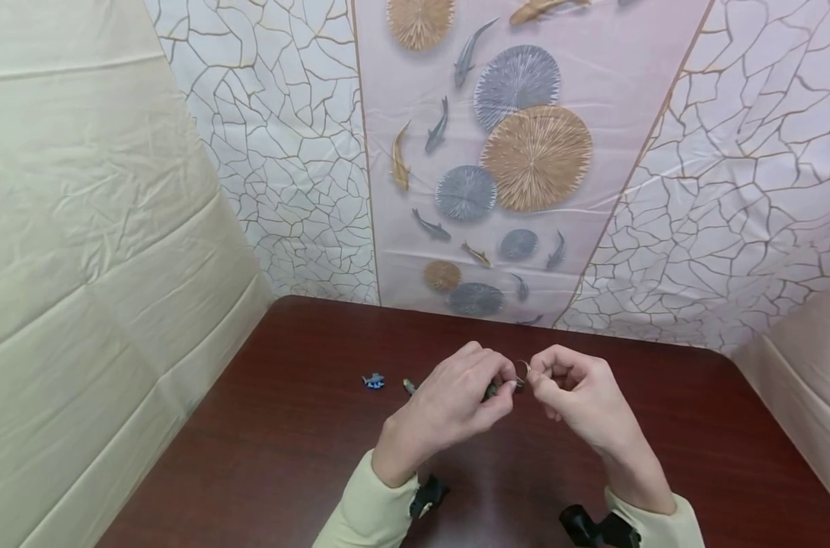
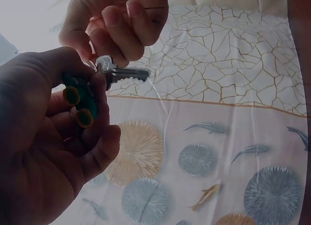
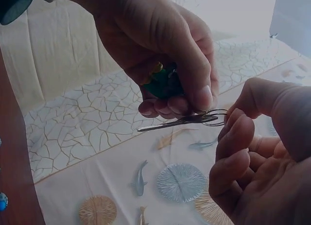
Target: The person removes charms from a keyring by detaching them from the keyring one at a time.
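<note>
My left hand point(image 1: 456, 392) holds a small green figure point(image 2: 83, 101) with yellow-rimmed parts, partly hidden in its curled fingers. Right beside the figure, a silver key point(image 2: 129, 73) sticks out past the left thumb and fingertip. The key hangs on a thin metal ring point(image 3: 216, 117), which spreads into loops in the right wrist view. Thumb and forefinger of my right hand point(image 1: 586, 392) pinch the far side of this ring. Both hands are raised in front of me, fingertips close together over the table.
On the dark red-brown table point(image 1: 285, 457) a small blue figure point(image 1: 374, 380) lies to the left. Another small grey figure with a yellow tip point(image 1: 409, 387) is partly covered by the left hand. Patterned cloth point(image 1: 305, 152) hangs behind the table's far edge.
</note>
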{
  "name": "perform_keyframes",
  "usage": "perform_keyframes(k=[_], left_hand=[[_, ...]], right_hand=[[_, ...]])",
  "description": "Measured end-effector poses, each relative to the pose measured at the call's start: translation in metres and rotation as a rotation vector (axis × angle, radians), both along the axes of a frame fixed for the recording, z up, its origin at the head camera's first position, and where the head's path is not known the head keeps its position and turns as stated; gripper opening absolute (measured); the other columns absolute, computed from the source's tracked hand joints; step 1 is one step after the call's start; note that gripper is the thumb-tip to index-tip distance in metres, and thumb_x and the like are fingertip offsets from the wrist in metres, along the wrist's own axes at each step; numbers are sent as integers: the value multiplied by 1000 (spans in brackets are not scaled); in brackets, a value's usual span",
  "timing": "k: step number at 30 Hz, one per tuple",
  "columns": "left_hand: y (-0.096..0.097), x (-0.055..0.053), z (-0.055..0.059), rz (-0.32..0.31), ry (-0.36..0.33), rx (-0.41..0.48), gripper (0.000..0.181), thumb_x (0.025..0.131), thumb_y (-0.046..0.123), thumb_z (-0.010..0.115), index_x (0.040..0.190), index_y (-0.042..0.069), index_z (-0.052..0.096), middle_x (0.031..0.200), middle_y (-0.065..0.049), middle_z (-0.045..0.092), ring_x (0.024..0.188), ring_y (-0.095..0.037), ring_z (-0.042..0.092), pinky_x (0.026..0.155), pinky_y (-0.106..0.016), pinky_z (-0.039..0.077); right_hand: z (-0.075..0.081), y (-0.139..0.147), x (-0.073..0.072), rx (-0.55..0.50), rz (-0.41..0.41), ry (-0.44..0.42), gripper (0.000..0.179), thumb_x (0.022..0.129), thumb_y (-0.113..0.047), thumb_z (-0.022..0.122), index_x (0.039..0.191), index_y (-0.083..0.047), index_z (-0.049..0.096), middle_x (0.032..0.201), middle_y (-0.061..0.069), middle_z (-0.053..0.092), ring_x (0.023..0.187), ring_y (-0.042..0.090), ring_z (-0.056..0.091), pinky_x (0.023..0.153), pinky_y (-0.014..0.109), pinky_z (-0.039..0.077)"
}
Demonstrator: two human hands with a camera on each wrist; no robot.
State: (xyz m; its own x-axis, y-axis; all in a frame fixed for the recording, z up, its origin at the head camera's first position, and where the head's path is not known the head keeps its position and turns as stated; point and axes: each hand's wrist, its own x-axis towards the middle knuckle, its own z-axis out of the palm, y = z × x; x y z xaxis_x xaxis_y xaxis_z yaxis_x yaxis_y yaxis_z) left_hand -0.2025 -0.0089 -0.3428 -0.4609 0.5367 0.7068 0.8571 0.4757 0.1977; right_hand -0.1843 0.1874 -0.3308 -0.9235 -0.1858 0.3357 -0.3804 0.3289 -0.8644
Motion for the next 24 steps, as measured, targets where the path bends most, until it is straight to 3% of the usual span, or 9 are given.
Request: perform_keyframes(k=[6, 13, 17, 24], left_hand=[[-1, -1, 1, -78, -113, 20, 3, 89, 11, 62, 91, 10, 64, 79, 5, 60, 76, -7, 49, 68, -13, 37], [-3, -2, 1, -121, -245, 68, 4, 90, 10, 64, 94, 12, 65, 84, 5, 63, 79, -6, 51, 71, -11, 39], [-4, -2, 2, -141, -271, 90, 4, 92, 11, 63, 95, 11, 64, 88, 4, 64, 82, -8, 53, 73, -13, 41], [-6, -4, 1, -146, -250, 128, 3, 95, 14, 61, 94, 11, 63, 84, 4, 61, 80, -12, 53, 72, -13, 40]], right_hand=[[-1, 0, 1, 18, 47, 74, 15, 85, 10, 61, 83, -5, 61, 63, -10, 54, 44, 9, 47, 41, 28, 42], [-1, -2, 1, 32, 70, 110, 16, 86, 8, 63, 82, -8, 62, 65, -10, 55, 45, 10, 48, 42, 27, 41], [-2, -2, 2, 34, 90, 161, 18, 86, 8, 64, 82, -9, 62, 63, -9, 54, 46, 9, 49, 42, 26, 41], [-4, -4, 5, 54, 99, 262, 24, 83, 9, 66, 83, -15, 63, 68, -8, 56, 56, 3, 50, 46, 24, 40]])
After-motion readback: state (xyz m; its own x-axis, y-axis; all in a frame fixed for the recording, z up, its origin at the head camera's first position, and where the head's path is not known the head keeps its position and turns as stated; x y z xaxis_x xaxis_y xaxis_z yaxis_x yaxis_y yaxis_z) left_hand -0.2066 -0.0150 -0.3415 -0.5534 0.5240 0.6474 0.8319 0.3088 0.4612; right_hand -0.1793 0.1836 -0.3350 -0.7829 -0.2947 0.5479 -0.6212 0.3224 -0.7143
